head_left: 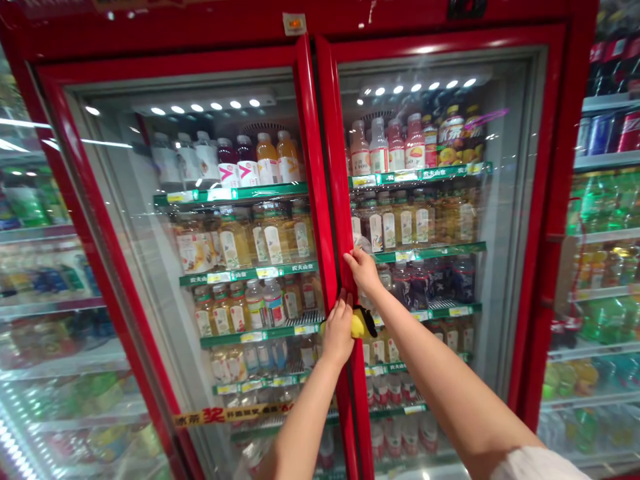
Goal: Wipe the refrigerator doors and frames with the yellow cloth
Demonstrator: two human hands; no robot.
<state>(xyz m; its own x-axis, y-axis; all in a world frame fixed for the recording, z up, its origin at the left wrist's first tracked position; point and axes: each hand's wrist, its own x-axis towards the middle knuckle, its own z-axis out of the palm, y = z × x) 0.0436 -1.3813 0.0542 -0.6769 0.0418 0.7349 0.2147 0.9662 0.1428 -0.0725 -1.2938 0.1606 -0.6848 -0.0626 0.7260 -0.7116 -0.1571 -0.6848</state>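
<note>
A red drinks fridge (545,267) with two glass doors stands in front of me. My right hand (364,269) is closed on the inner edge of the right door's red frame (333,167), fingertips bent over the red strip. Lower down, my left hand (340,331) is at the meeting line of the two doors, with its fingertips pointing up. A small yellow-and-black object (359,325) shows on both sides of this hand, which seems to be closed over it; its kind is unclear. The left door (307,133) looks shut, with a narrow dark gap between the frames.
Behind the glass, green-edged shelves (245,274) hold rows of bottled drinks (275,243). A yellow printed strip (235,415) crosses the left door low down. Open shelves with green bottles (605,260) stand at the right, and more blurred shelves (50,303) at the left.
</note>
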